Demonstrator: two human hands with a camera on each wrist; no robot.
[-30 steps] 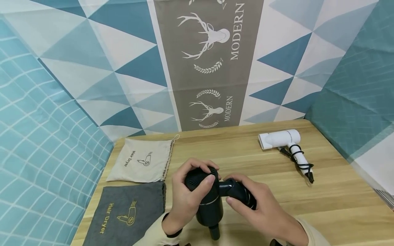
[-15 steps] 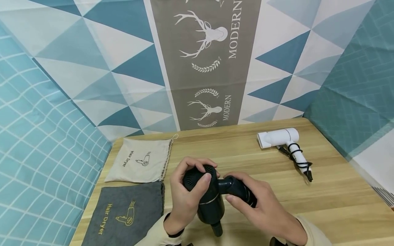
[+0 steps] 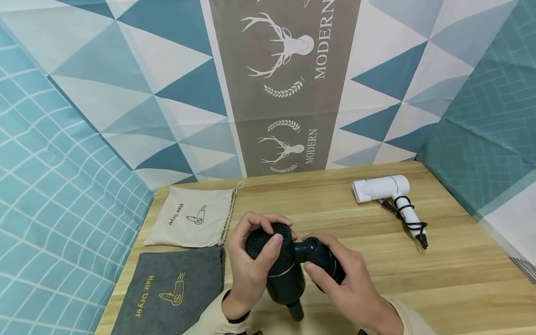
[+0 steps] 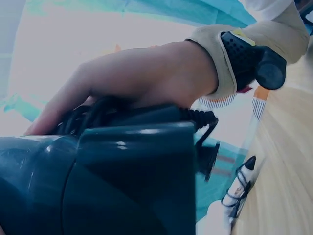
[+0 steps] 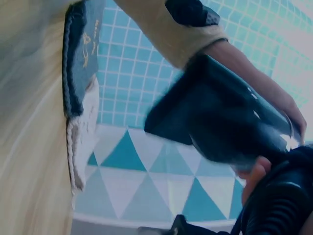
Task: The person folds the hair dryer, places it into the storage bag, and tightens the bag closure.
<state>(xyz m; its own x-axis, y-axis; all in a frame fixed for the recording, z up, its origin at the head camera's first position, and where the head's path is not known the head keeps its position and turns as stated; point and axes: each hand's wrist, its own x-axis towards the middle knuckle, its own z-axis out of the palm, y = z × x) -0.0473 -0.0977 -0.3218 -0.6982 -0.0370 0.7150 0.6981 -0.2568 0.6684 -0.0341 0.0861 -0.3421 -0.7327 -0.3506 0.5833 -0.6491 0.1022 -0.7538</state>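
A dark, glossy folding hair dryer [image 3: 286, 284] is held in both hands above the near part of the table, its slim nozzle end [image 3: 295, 311] pointing down toward the person. My left hand [image 3: 249, 267] grips the barrel near the round vented end [image 3: 258, 242], thumb across the side. My right hand [image 3: 356, 281] holds the handle [image 3: 320, 258], which sticks out to the right from a hinge. In the left wrist view a black cord [image 4: 102, 112] lies bundled along the handle, with a plug [image 4: 209, 159] hanging beside it. The right palm hides part of the handle.
A white hair dryer [image 3: 381, 188] with a black cord round its handle lies at the back right of the wooden table [image 3: 444, 279]. On the left lie a cream drawstring pouch [image 3: 163, 232] and a grey one [image 3: 197, 274], both printed "Hair Dryer". Patterned cloth walls [image 3: 184, 79] surround the table.
Both hands and the dark hair dryer have shifted slightly left, and the barrel has tilted a little so its nozzle end points more to the right. The grips look the same.
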